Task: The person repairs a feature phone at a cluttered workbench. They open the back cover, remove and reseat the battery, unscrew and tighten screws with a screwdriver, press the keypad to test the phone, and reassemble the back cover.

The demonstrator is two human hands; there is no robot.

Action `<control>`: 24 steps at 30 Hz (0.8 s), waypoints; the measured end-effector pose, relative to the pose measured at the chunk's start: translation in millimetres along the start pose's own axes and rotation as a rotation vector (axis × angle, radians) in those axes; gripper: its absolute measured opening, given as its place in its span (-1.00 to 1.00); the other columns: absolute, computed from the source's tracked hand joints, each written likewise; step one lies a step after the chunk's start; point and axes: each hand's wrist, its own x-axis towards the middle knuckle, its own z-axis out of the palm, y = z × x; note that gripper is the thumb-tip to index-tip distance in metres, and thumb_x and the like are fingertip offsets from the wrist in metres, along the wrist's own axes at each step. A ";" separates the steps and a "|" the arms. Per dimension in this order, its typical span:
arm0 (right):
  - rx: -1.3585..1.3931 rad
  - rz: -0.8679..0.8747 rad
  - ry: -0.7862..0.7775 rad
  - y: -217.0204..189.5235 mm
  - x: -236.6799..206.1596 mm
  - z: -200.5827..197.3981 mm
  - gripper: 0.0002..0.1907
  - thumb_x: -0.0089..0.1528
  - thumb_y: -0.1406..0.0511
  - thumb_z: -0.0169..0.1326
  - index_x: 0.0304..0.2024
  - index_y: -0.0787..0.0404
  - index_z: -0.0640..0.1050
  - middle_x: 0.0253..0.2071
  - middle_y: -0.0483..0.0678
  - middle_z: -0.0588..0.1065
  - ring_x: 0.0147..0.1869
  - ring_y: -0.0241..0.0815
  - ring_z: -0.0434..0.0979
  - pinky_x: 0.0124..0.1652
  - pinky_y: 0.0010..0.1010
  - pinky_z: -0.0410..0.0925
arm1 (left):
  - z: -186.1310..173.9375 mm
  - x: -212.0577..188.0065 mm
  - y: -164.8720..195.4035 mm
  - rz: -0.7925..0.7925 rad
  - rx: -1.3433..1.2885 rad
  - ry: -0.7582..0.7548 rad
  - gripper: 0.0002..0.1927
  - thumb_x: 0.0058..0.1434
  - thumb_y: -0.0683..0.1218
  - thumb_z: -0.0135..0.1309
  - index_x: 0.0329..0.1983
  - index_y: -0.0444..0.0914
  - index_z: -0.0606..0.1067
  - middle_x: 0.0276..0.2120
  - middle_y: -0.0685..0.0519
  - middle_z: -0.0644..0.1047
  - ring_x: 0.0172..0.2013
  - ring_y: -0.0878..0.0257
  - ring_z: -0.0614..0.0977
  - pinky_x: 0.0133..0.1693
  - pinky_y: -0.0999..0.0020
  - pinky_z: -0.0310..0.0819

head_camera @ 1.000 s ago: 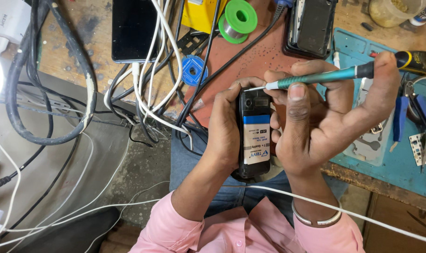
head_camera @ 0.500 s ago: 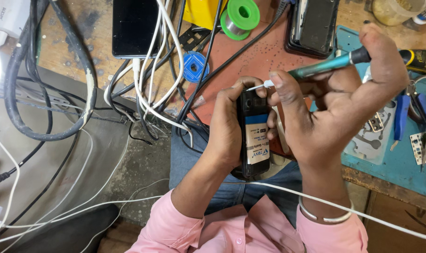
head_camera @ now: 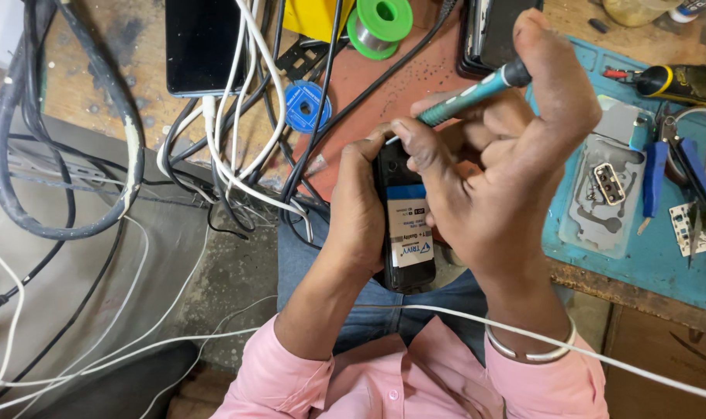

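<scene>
My left hand (head_camera: 356, 209) grips a small black phone (head_camera: 404, 233) with its back off, showing a battery with a blue and white label. My right hand (head_camera: 499, 163) holds a teal-handled screwdriver (head_camera: 469, 95) tilted steeply. Its tip rests at the phone's top edge, close to my left thumb. Both hands are over my lap, just in front of the bench edge.
A tangle of black and white cables (head_camera: 237, 147) hangs at the left. On the bench lie a dark smartphone (head_camera: 202, 46), a green solder spool (head_camera: 380, 27), a blue spool (head_camera: 306, 106), another phone (head_camera: 500, 31), and a teal mat (head_camera: 663, 256) with tweezers and parts.
My right hand has risen and tipped the screwdriver from nearly level to steeply angled, the handle end swinging up. The left hand keeps holding the phone in the same place.
</scene>
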 end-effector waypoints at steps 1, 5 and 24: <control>-0.025 -0.049 0.013 0.0 0.6 2.4 -0.16 0.52 0.61 0.20 0.45 0.09 -0.13 0.38 0.12 0.09 0.08 -0.13 0.59 0.02 -0.44 0.59 | 0.2 0.4 0.8 -0.006 0.012 0.000 -0.49 0.47 0.18 -0.33 0.04 -0.31 0.43 -0.25 -0.07 0.58 -0.37 0.17 0.62 -0.34 0.32 0.59; 0.021 -0.064 -0.036 3.9 4.4 -3.0 -0.18 0.50 0.62 0.18 0.43 0.16 -0.13 0.36 0.14 0.10 0.10 -0.10 0.61 0.08 -0.41 0.56 | 0.9 1.4 0.8 -0.023 -0.034 0.043 -0.51 0.44 0.19 -0.34 0.02 -0.26 0.44 -0.30 -0.03 0.57 -0.42 0.20 0.62 -0.45 0.34 0.55; 0.214 0.053 0.142 7.6 -3.9 -2.5 -0.33 0.47 0.40 0.14 0.37 0.24 -0.04 0.00 0.07 0.54 -0.17 -0.24 0.63 -0.16 -0.47 0.47 | -10.0 -8.1 -5.6 0.059 -0.144 -0.174 -0.50 0.57 0.15 -0.29 0.18 -0.36 0.39 -0.14 -0.19 0.56 -0.39 0.10 0.61 -0.32 0.25 0.58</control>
